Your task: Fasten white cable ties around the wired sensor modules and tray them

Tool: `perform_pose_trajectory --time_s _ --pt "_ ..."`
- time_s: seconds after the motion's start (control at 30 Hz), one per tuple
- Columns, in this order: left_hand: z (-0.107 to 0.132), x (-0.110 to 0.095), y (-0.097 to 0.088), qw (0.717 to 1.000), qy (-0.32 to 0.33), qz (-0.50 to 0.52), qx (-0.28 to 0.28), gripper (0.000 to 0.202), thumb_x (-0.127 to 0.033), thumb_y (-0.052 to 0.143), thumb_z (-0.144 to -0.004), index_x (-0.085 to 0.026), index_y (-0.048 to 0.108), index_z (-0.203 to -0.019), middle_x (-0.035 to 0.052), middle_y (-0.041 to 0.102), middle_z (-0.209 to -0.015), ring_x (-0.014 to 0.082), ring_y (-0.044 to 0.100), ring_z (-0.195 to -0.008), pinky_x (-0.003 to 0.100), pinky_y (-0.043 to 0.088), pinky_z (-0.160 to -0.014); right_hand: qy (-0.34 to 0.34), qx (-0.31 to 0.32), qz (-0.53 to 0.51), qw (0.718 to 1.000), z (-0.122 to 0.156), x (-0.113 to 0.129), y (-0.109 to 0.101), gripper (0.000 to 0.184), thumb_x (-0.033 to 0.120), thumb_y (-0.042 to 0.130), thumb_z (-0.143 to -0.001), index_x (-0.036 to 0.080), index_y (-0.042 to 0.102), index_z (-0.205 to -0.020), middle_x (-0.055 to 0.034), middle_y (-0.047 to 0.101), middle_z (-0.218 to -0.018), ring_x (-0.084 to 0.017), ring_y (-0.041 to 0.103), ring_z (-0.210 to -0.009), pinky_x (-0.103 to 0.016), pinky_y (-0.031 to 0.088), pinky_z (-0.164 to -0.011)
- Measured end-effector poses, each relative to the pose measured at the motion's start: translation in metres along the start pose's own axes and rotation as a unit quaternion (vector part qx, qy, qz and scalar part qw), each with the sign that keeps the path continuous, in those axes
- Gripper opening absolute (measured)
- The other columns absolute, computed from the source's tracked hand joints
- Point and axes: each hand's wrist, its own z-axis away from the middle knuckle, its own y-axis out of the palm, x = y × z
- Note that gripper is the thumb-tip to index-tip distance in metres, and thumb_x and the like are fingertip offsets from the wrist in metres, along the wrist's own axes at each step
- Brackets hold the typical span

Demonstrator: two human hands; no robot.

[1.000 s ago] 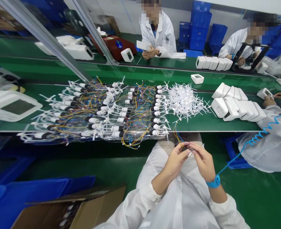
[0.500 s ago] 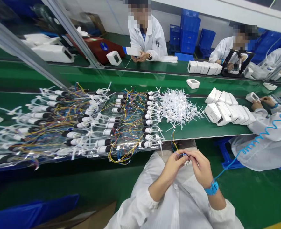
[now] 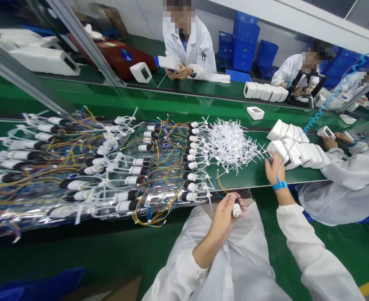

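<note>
My left hand (image 3: 222, 215) is closed around a small white-and-black pump motor (image 3: 236, 210) above my lap. Its white nozzle end faces me, and thin yellow and blue wires (image 3: 221, 184) trail from the hand toward the bench edge. My right hand (image 3: 275, 169), with a blue band at the wrist, reaches over the bench. Its fingers are bent together at the right end of a heap of thin white tube pieces (image 3: 231, 144), close to a white plastic housing (image 3: 277, 149). What lies between those fingertips is too small to make out.
Rows of wired motors with white tubes (image 3: 134, 169) cover the bench on the left. White housings (image 3: 309, 154) stand stacked to the right, beside a co-worker's sleeve (image 3: 337, 179). Another housing (image 3: 255, 113) lies behind the heap. A blue coiled cord (image 3: 324, 110) hangs at the right.
My right hand has left the motor and moved up and right to the end of the heap. My left hand keeps the motor, now turned with its white end showing.
</note>
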Motion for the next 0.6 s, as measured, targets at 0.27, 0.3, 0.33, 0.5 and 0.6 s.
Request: perform_pose_trajectory --time_s 0.27,0.3,0.33,0.5,0.6 --pt "0.016 -0.014 0.004 0.997 0.004 -0.017 0.074 0.066 -0.078 0.087 -0.085 -0.02 0.062 -0.104 -0.0035 0.066 -0.074 0.0046 0.045 -0.044 0.013 0.026 -0.033 0.022 0.116 0.214 0.97 -0.059 0.009 0.018 0.046 0.017 0.049 -0.108 0.01 0.068 -0.149 -0.0254 0.078 -0.136 -0.037 0.074 -0.124 -0.046 0.055 -0.109" --pt "0.017 -0.016 0.003 0.997 0.01 -0.02 0.078 0.066 -0.079 0.086 -0.086 -0.02 0.062 -0.105 -0.004 0.065 -0.074 0.0034 0.042 -0.042 0.013 0.024 -0.033 0.024 0.12 0.219 0.968 -0.062 0.009 0.019 0.041 0.017 0.052 -0.108 0.011 0.073 -0.143 -0.0243 0.08 -0.13 -0.036 0.075 -0.12 -0.044 0.055 -0.107" --pt "0.018 -0.016 0.003 0.997 0.015 -0.023 0.079 0.066 -0.079 0.085 -0.086 -0.02 0.062 -0.105 -0.0044 0.065 -0.074 0.0025 0.039 -0.041 0.014 0.023 -0.033 0.026 0.123 0.223 0.967 -0.064 0.009 0.02 0.037 0.017 0.054 -0.107 0.011 0.076 -0.137 -0.0234 0.081 -0.125 -0.035 0.076 -0.118 -0.042 0.055 -0.105" --pt "0.016 -0.017 0.002 0.998 0.04 -0.021 0.043 0.067 -0.079 0.087 -0.085 -0.02 0.063 -0.106 -0.0036 0.066 -0.078 0.0039 0.044 -0.044 0.014 0.027 -0.033 0.029 0.112 0.225 0.967 -0.073 0.009 0.009 0.033 0.02 0.058 -0.106 0.015 0.079 -0.131 -0.0203 0.082 -0.117 -0.034 0.076 -0.114 -0.041 0.055 -0.102" --pt "0.011 -0.017 0.006 0.998 0.056 0.0 0.019 0.068 -0.078 0.09 -0.081 -0.021 0.063 -0.107 -0.002 0.068 -0.082 0.0095 0.06 -0.055 0.016 0.044 -0.039 0.032 0.1 0.208 0.973 -0.079 0.008 -0.001 0.033 0.021 0.06 -0.103 0.017 0.079 -0.13 -0.0182 0.083 -0.121 -0.034 0.076 -0.116 -0.041 0.055 -0.102"
